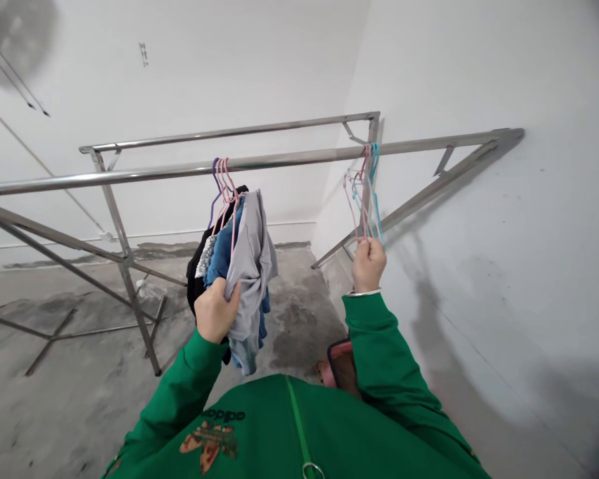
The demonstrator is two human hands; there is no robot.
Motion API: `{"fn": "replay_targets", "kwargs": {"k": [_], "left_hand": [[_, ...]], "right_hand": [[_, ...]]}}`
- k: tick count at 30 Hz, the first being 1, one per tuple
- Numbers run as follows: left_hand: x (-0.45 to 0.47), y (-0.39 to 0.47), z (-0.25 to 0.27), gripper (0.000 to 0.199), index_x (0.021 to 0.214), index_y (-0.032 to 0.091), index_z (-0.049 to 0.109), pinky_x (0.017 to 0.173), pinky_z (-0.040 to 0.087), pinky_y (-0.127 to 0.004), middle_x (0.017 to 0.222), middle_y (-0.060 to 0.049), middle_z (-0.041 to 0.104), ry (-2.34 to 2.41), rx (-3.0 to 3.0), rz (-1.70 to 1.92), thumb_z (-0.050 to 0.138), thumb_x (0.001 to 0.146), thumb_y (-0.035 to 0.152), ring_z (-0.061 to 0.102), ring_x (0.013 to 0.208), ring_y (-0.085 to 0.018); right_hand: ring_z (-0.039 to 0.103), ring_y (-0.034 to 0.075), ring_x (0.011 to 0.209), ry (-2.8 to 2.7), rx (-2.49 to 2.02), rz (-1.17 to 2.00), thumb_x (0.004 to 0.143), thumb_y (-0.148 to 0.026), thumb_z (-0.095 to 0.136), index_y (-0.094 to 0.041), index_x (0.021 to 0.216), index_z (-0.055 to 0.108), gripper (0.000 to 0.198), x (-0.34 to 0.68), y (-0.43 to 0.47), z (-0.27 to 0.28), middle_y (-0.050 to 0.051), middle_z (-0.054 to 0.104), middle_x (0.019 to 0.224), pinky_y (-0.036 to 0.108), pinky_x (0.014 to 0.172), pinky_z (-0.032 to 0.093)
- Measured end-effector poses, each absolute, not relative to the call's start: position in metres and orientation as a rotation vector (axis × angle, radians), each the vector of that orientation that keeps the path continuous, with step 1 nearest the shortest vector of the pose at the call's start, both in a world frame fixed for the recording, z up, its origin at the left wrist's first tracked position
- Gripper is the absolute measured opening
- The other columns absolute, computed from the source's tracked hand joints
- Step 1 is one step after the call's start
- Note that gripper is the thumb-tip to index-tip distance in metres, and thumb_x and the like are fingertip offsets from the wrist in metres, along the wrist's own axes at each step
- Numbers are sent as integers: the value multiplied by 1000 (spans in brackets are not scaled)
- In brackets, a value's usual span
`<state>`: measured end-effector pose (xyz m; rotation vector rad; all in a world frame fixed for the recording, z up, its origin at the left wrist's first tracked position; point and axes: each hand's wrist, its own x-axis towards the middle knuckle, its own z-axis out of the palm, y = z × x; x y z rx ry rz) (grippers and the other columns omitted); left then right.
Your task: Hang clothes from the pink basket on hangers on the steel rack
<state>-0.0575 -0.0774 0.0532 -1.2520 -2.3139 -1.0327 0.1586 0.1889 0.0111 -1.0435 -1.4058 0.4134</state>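
Observation:
My left hand point(217, 309) is closed on the edge of a light grey garment point(252, 259), the nearest piece in a bunch of hung clothes. Beside it hang a blue garment point(221, 253), a white textured one point(205, 256) and a black one point(194, 266). Pink hangers and a purple hanger point(213, 193) carry this bunch on the metal rail point(289, 159). Farther right, my right hand point(369, 265) has its fingers closed around the lower ends of several bare hangers point(374, 206), pink, white and light blue, which hook over the same rail.
A second rail point(229, 132) of the metal rack runs behind. Crossed rack legs point(124, 266) stand on the concrete floor point(299, 306) at the left. A white wall point(504, 266) rises close on the right. Below my right sleeve sits a dark-rimmed pinkish container point(340, 362), partly hidden.

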Motion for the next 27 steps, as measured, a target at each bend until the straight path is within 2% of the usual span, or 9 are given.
{"fn": "replay_targets", "kwargs": {"k": [2,6,12,15,18,20,22,25,27], "left_hand": [[-53,-82,44,43,58,23,27,54,22,-29,50,2,35,-2241,-1222,-942,55,84,42,42,50,-16],[-42,-93,32,48,53,24,29,52,23,-30,48,0,38,-2149,-1249,-826,59,84,43,43,49,-17],[-9,-106,17,36,56,22,37,50,26,-31,49,2,44,-1706,-1934,-956,52,89,21,42,45,-13],[8,-102,18,36,59,22,35,50,30,-29,51,2,47,-1414,-2471,-1074,45,93,23,42,46,-12],[19,-97,26,39,58,22,32,52,33,-28,49,3,43,-1330,-2757,-1282,43,95,31,43,47,-11],[19,-95,32,40,58,22,34,52,34,-27,50,3,42,-1406,-2793,-1405,44,94,36,44,49,-11],[13,-93,33,39,59,21,40,52,35,-25,52,3,43,-1620,-2704,-1484,46,93,40,44,50,-10],[-1,-86,21,37,64,20,49,54,39,-24,57,2,48,-2118,-2326,-1550,49,90,45,46,53,-11],[-4,-75,4,33,81,18,58,66,49,-28,75,-3,61,-2303,-2235,-1555,63,80,51,59,70,-16]], "right_hand": [[55,27,109,-1477,-1025,313,88,-39,39,-10,111,56,41,162,177,2,18,60,108,49,99,43],[28,31,141,-1608,-929,48,89,-34,49,-8,140,36,59,165,120,-20,25,33,145,55,114,30],[39,27,137,-2050,-578,224,89,-31,52,-19,147,27,65,150,51,-56,19,41,142,53,110,41],[35,29,140,-2338,-362,532,85,-37,57,-14,142,39,64,133,50,-68,21,39,146,54,113,36],[54,28,121,-2387,-231,1051,81,-42,60,-17,116,63,43,120,48,-84,17,60,127,52,107,42],[65,24,88,-2253,-253,1423,77,-52,62,-20,93,70,36,121,41,-96,9,71,93,45,87,54],[62,21,66,-2093,-351,1604,77,-62,57,-22,81,69,42,130,33,-104,4,67,68,39,66,57],[62,22,63,-1865,-569,1612,89,-63,34,-22,81,66,53,153,26,-98,4,64,60,40,63,56],[65,24,70,-1677,-706,1635,92,-59,28,-21,82,66,55,165,24,-79,6,64,61,42,70,57]]}}
